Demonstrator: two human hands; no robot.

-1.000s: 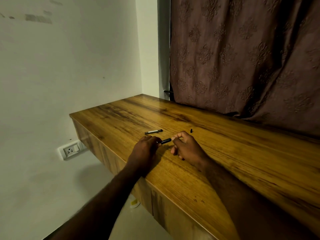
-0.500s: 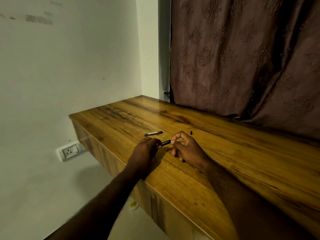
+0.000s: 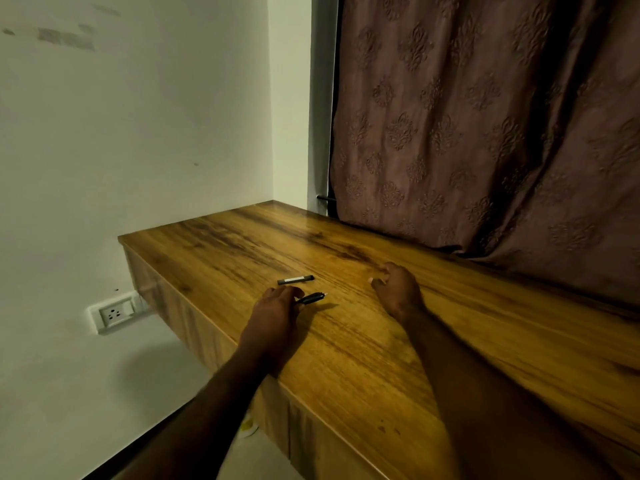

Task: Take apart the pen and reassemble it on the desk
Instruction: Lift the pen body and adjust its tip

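Head view:
- Left hand (image 3: 277,306): palm down over desk (image 3: 381,358), forearm coming in from lower left. Thumb and fingers pinch rear end of black pen barrel (image 3: 310,298), pale tip pointing right.
- Grey-and-black pen piece (image 3: 296,279): flat on desk just beyond left hand, untouched.
- Right hand (image 3: 398,289): farther out, well apart from barrel, knuckles up, fingers curled toward wood, blurred. Cannot tell whether they pinch anything.
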